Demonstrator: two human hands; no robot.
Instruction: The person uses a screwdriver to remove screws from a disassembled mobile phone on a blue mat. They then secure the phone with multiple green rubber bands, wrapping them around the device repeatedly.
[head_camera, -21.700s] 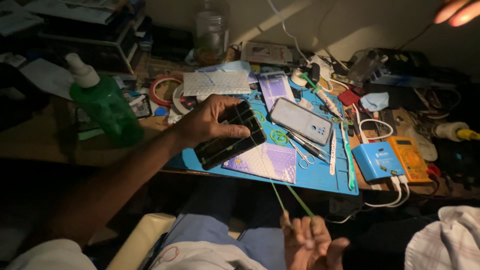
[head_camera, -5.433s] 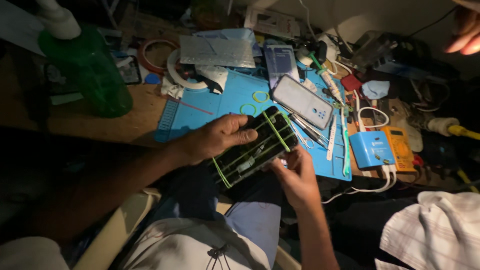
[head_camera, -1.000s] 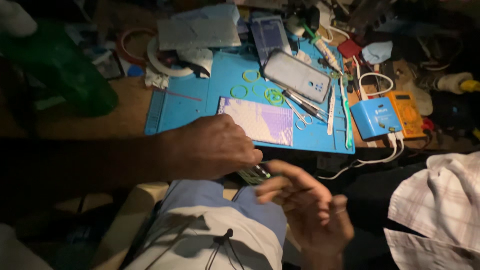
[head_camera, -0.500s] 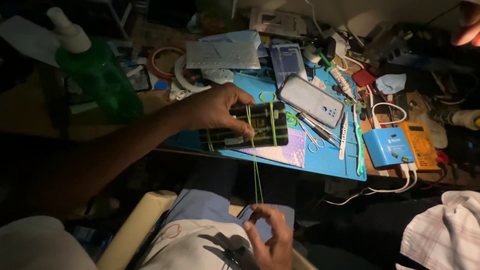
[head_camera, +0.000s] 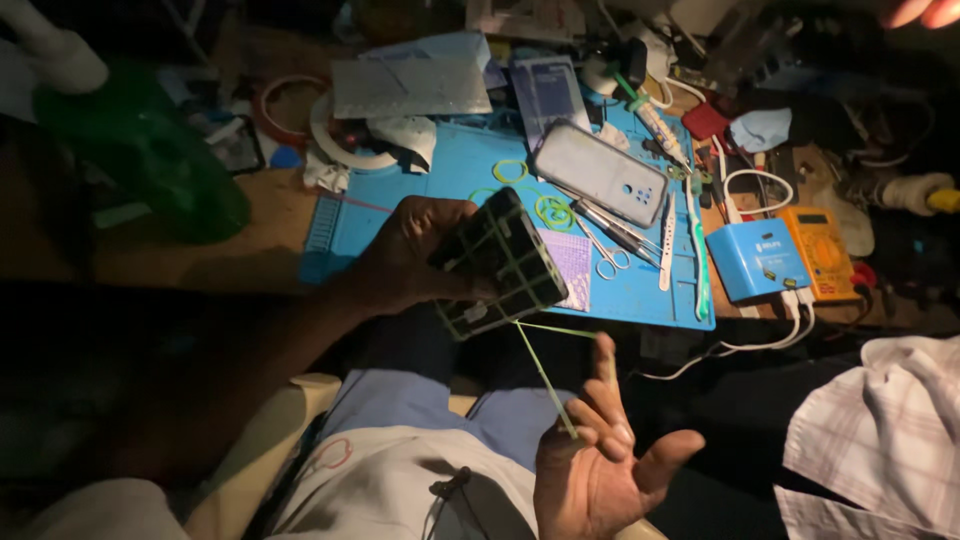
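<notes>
Likely to snap back or slip off the phone (head_camera: 498, 265), gripped in the left hand (head_camera: 415, 260) above the blue mat (head_camera: 400, 200): green band (head_camera: 545, 375) stretched taut to fingers of the half-open right hand (head_camera: 600, 465).

hands: two, a left hand (head_camera: 405, 262) and a right hand (head_camera: 600, 465)
phones: two, a dark phone (head_camera: 497, 265) and a grey phone (head_camera: 600, 172)
green bottles: one green bottle (head_camera: 140, 150)
blue mats: one blue mat (head_camera: 450, 170)
blue boxes: one blue box (head_camera: 762, 260)
orange meters: one orange meter (head_camera: 825, 250)
scissors: one pair of scissors (head_camera: 600, 250)
stretched green bands: one green band (head_camera: 545, 375)
</notes>
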